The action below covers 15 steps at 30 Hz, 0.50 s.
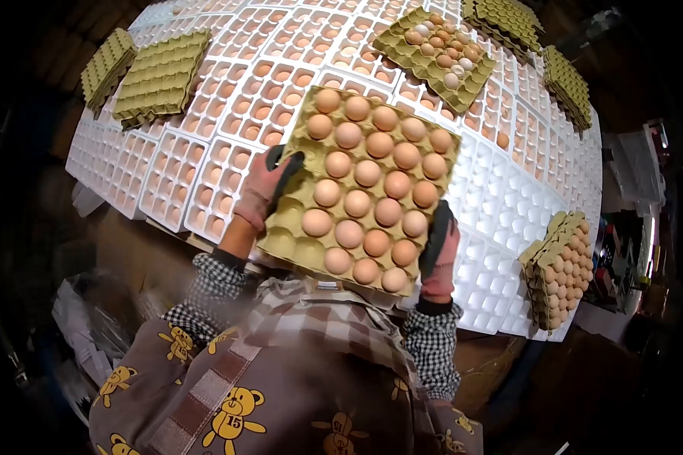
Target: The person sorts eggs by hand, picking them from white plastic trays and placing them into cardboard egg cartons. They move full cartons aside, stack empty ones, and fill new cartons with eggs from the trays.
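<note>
A yellow-green pulp tray [292, 241] with many brown eggs [368, 173] is held up in front of my chest, over the near edge of the white foam trays. My left hand [269, 184], in a pink and dark glove, grips its left edge, with the thumb over the rim. On the right edge, my right hand [440, 254], gloved alike, is closed round the side. Several cups along the tray's left side hold no egg. The fingers beneath the tray are hidden.
White foam trays [176, 174] with eggs cover the table; white ones without eggs [493, 205] lie right. Stacked pulp trays [163, 76] stand back left, others [505, 23] back right. A part-filled pulp tray [402, 47] lies behind; an egg-laden stack [539, 280] sits at right.
</note>
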### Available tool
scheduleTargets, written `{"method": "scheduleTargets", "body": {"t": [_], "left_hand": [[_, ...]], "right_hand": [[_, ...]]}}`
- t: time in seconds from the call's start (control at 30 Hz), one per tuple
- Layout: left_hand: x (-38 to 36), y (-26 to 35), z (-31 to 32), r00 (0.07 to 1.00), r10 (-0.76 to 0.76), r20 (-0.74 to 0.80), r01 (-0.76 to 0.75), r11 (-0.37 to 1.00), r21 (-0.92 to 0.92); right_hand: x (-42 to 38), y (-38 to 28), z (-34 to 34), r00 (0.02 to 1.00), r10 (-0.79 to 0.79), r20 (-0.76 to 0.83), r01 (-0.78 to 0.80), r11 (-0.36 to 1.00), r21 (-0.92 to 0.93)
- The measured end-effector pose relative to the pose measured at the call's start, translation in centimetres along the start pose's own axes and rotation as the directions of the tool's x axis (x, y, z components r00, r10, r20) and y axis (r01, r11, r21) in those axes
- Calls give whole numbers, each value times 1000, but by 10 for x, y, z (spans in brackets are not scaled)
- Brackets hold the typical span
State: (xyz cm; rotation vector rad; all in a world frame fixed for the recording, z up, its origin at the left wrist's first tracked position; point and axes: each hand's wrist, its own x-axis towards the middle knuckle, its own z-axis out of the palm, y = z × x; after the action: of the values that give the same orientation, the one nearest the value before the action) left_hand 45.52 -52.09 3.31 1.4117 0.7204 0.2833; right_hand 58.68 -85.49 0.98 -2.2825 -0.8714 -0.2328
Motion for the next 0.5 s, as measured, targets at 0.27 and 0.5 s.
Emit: {"method": "scheduleTargets", "body": {"t": [0.27, 0.5], "left_hand": [[5, -38, -136, 941, -150, -305, 87, 974, -208], [-94, 12, -29, 778, 366, 510, -594, 167, 787]], "right_hand": [[91, -93, 121, 681, 272, 680, -728, 354, 587], [38, -151, 50, 745, -303, 594, 401, 915, -37]]}}
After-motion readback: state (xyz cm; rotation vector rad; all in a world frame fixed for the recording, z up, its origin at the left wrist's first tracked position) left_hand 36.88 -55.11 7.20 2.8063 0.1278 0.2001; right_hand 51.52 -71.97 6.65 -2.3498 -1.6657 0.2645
